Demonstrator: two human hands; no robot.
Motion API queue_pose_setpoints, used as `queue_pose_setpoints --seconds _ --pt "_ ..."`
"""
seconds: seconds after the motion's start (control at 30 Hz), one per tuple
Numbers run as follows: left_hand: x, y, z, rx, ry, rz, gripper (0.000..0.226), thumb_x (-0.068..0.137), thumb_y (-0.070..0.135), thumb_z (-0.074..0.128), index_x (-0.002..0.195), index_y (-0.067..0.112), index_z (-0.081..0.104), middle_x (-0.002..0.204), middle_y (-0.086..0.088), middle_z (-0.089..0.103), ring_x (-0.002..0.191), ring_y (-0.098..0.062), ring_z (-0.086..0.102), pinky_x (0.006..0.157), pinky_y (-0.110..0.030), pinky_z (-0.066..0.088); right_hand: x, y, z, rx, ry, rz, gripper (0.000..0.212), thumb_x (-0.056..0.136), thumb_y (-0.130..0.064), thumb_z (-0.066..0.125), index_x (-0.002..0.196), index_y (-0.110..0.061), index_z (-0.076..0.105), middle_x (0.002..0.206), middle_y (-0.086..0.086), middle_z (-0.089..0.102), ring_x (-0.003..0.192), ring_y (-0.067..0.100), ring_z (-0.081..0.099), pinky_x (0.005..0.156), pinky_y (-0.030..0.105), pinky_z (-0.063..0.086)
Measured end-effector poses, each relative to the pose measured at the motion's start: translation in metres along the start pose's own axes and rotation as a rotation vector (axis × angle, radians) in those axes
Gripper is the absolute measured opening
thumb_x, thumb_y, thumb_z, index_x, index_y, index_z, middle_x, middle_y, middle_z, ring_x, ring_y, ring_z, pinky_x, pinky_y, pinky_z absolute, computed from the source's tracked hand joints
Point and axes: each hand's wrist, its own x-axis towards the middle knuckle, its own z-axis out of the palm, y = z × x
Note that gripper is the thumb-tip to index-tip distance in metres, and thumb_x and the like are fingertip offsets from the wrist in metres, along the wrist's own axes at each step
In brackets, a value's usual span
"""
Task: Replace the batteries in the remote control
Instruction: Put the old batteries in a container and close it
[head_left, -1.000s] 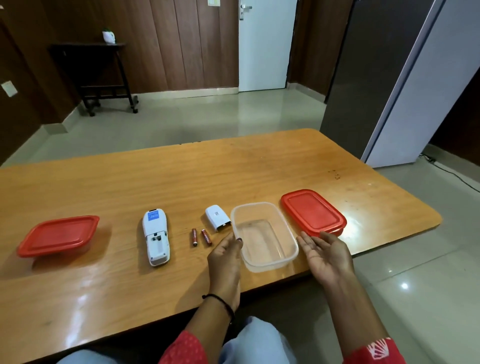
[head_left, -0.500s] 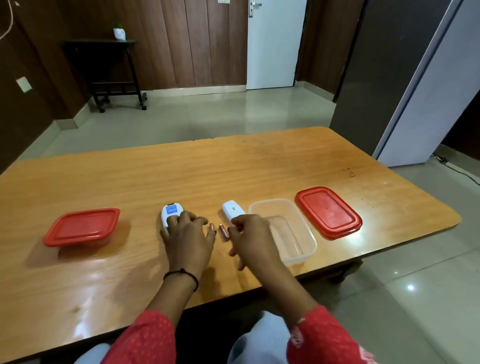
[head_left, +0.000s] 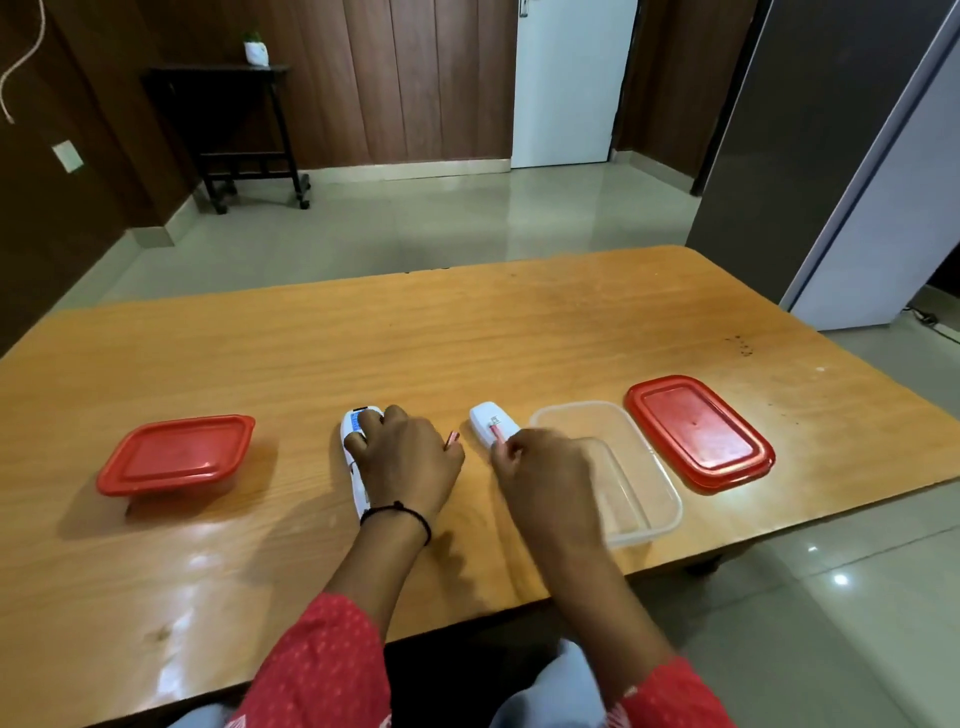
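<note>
The remote control (head_left: 355, 457) is white with a blue patch at its far end; it lies on the wooden table (head_left: 467, 322), mostly under the left hand (head_left: 410, 462), whose fingers curl down over it in a grip. One reddish battery (head_left: 452, 439) lies on the table just right of that hand; the right hand (head_left: 545, 467) pinches a second battery (head_left: 496, 430) between its fingertips (blurred, so the hold is hard to read) over the white battery cover (head_left: 491, 423). The remote's open compartment is hidden by the left hand. A clear lidless container (head_left: 644, 467) sits beside the right hand, partly covered by it; a loose red lid (head_left: 698, 434) lies further right; a red-lidded container (head_left: 176, 454) stands well to the left.
</note>
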Motion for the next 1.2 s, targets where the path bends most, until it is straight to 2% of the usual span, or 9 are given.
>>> queue_pose_setpoints --seconds 0.07,0.17,0.3,0.5,0.63,0.77,0.87,0.97,1.2 --pt "-0.009 0.011 -0.01 -0.191 0.077 0.061 0.032 0.084 0.05 0.054 0.086 0.025 0.074 0.115 0.002 0.058 0.118 -0.027 0.033 0.086 -0.038 0.022 0.006 0.023 -0.023 0.081 0.214 0.06 0.022 0.086 -0.035 0.062 0.089 -0.018 0.075 0.093 0.004 0.066 0.085 0.023 0.062 0.064 0.029 0.043" --pt "-0.024 0.043 -0.015 -0.276 0.054 0.176 0.03 0.08 0.051 0.059 0.077 0.026 0.075 0.13 0.004 0.052 0.135 -0.026 0.017 0.094 -0.041 0.012 0.01 0.069 -0.04 -0.052 0.272 0.148 0.023 0.08 -0.039 0.069 0.086 -0.018 0.077 0.115 0.004 0.062 0.117 0.026 0.043 0.086 0.039 0.04" --pt "-0.034 0.082 0.01 -0.033 -0.026 0.28 0.034 0.082 0.049 0.054 0.085 0.022 0.075 0.151 -0.007 0.033 0.144 -0.033 -0.011 0.103 -0.052 -0.006 0.004 0.092 -0.033 -0.381 0.039 0.11 0.031 0.082 -0.051 0.061 0.084 -0.026 0.078 0.146 0.006 0.043 0.142 0.031 0.012 0.109 0.049 0.015" --pt "-0.04 0.102 0.028 0.084 -0.036 0.277 0.036 0.085 0.048 0.051 0.095 0.022 0.074 0.154 -0.007 0.028 0.145 -0.034 -0.013 0.104 -0.056 -0.011 0.013 0.095 -0.034 -0.498 -0.217 0.165 0.037 0.086 -0.056 0.05 0.096 -0.029 0.074 0.157 0.003 0.022 0.145 0.032 -0.012 0.114 0.056 0.004" --pt "-0.044 0.097 0.028 -0.081 -0.011 0.235 0.034 0.085 0.048 0.052 0.104 0.027 0.07 0.154 -0.002 0.029 0.145 -0.029 -0.01 0.11 -0.052 -0.004 0.011 0.101 -0.043 -0.175 -0.08 0.161 0.024 0.084 -0.046 0.061 0.093 -0.029 0.074 0.149 0.0 0.039 0.146 0.023 0.003 0.114 0.051 0.009" --pt "-0.051 0.081 0.021 -0.433 0.096 0.169 0.045 0.084 0.039 0.059 0.128 0.031 0.053 0.148 0.005 0.038 0.142 -0.018 0.019 0.107 -0.04 0.012 0.012 0.13 -0.063 0.174 0.233 0.168 0.017 0.085 -0.029 0.064 0.097 -0.02 0.072 0.125 0.003 0.061 0.127 0.022 0.039 0.102 0.047 0.037" --pt "-0.061 0.068 0.021 -0.842 -0.024 0.059 0.06 0.082 0.027 0.067 0.137 0.022 0.044 0.14 0.001 0.048 0.123 -0.019 0.047 0.095 -0.026 0.034 0.018 0.16 -0.061 0.082 0.157 0.188 0.035 0.083 -0.032 0.067 0.115 -0.02 0.065 0.13 0.005 0.058 0.126 0.023 0.044 0.101 0.049 0.041" --pt "-0.069 0.062 0.021 -1.14 -0.219 -0.128 0.056 0.082 0.024 0.068 0.134 0.022 0.047 0.124 -0.001 0.056 0.099 -0.02 0.06 0.078 -0.031 0.05 0.021 0.181 -0.051 -0.141 0.013 0.17 0.051 0.081 -0.04 0.067 0.127 -0.02 0.059 0.136 0.007 0.055 0.128 0.027 0.046 0.104 0.048 0.036" --pt "-0.074 0.062 0.017 -1.339 -0.383 -0.241 0.049 0.085 0.012 0.064 0.132 0.015 0.05 0.092 -0.004 0.062 0.074 -0.015 0.061 0.053 -0.028 0.053 0.023 0.18 -0.056 -0.299 0.313 -0.138 0.017 0.088 -0.019 0.063 0.096 -0.005 0.069 0.083 0.018 0.073 0.07 0.036 0.07 0.063 0.039 0.052"
